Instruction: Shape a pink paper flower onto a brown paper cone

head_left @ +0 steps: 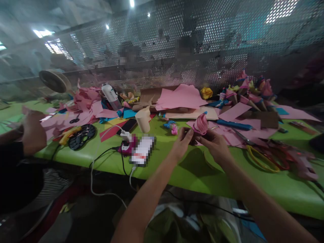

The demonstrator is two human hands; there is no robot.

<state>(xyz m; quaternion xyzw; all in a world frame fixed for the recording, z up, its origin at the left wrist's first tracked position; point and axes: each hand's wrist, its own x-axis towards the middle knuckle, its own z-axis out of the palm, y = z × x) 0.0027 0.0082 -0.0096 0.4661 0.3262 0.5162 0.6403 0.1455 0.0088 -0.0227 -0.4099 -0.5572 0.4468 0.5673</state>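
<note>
Over the green table, my left hand (182, 141) and my right hand (215, 144) are together, both closed round the lower part of a pink swirled paper ice cream cone (201, 124). A small blue tip tops its pink swirl. The swirl stands up between my hands, while fingers hide most of the base. Just left of it lies a small blue and pink piece (172, 128). Pink paper pieces (227, 131) spread behind and beside my right hand. Yellow- and red-handled scissors (263, 162) rest to the right of that hand.
A pink glue gun (301, 162) lies far right. Left of my hands are a phone (143, 152), a purple power adapter (128, 146), trailing cables and a paper cup (143, 121). Paper cones (253, 98) cluster at back right. Another person's hand (34, 130) is at far left.
</note>
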